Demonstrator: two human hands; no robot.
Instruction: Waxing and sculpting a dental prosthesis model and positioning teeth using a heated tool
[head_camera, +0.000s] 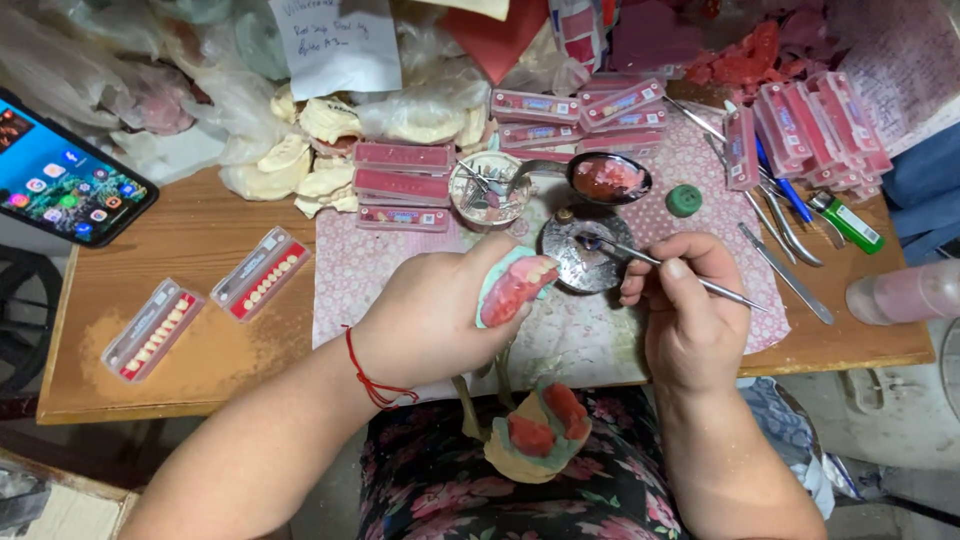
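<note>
My left hand (435, 320) grips a dental cast (515, 285) with pink wax and a row of white teeth, held just above the table's front edge. My right hand (690, 310) pinches a thin metal wax tool (650, 262) like a pen. The tool's tip rests in a small round metal dish (585, 262) straight ahead of the cast. A second plaster model with red wax blocks (540, 435) lies in my lap on the floral cloth.
A metal ladle of pink wax (608, 178), a round tin of bits (488, 190), stacked tooth cards (402, 185), two more cards at left (262, 272), a phone (65, 180), plaster casts (310, 150), steel instruments (790, 250), a green lighter (848, 222) and a pink bottle (900, 293).
</note>
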